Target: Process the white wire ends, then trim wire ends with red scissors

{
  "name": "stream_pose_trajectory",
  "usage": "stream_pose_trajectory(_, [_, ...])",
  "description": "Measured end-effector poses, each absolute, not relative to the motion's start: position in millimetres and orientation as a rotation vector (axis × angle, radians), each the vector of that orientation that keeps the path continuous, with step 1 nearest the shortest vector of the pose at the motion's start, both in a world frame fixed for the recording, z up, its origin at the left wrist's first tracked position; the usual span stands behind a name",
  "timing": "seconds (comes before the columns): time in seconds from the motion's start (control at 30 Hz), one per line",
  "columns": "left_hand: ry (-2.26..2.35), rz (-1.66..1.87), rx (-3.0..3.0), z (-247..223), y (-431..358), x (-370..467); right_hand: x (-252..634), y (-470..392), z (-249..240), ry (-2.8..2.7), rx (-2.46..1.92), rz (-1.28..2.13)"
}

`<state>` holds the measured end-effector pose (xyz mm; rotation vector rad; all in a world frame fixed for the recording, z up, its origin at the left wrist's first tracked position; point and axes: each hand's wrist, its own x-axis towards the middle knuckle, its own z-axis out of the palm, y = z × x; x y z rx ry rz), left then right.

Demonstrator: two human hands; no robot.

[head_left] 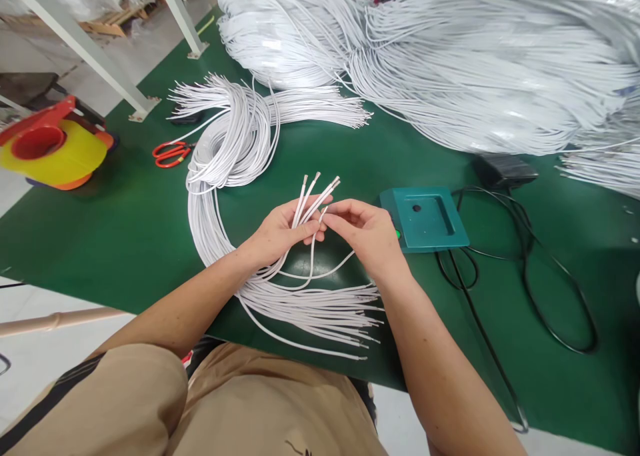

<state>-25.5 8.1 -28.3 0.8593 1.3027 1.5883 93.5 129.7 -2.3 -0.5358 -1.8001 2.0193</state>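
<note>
Several white wires (311, 206) stick up out of my left hand (285, 228), which is closed around them with the thumb across the front. Their tips look bare and point up and away. My right hand (364, 233) pinches the end of one white wire between thumb and forefinger, close beside the left fingertips. Below both hands a thick bundle of white wires (305, 306) lies on the table with its ends fanned to the right. This bundle curves up on the left into a coil (235, 143) of the same wire.
Red-handled scissors (171, 154) lie left of the coil. A teal device (425, 219) with a shallow recess sits right of my hands, near a black box (505, 171) and black cables (530, 243). A large heap of white wires (475, 69) covers the back of the green table (125, 243). Yellow tape rolls (75, 153) stand far left.
</note>
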Motion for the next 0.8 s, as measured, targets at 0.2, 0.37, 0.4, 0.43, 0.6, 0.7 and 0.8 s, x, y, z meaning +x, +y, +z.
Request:
stream_pose_trajectory(0.2, [1.207, 1.555, 0.788, -25, 8, -24, 94, 130, -12, -2.113, -0.470, 1.505])
stream_pose_trajectory(0.37, [1.162, 1.530, 0.631, -24, 10, -27, 96, 133, -14, -2.375, -0.205, 0.738])
stream_pose_trajectory(0.4, [1.174, 1.523, 0.620, -25, 11, -28, 97, 135, -14, -2.431, -0.163, 0.619])
stream_pose_trajectory(0.43, [1.206, 1.520, 0.621, -26, 12, -29, 98, 138, -14, -2.489, -0.149, 0.502])
stream_pose_trajectory(0.6, [1.519, 1.456, 0.688, -32, 16, -31, 105, 154, -14, -2.738, -0.411, 0.113])
stream_pose_trajectory(0.7, [1.603, 1.416, 0.718, -34, 18, -31, 106, 160, -18, -2.845, -0.446, 0.075])
stream_pose_trajectory(0.8, [1.629, 1.406, 0.743, -36, 21, -31, 104, 163, -19, -2.834, -0.442, 0.087])
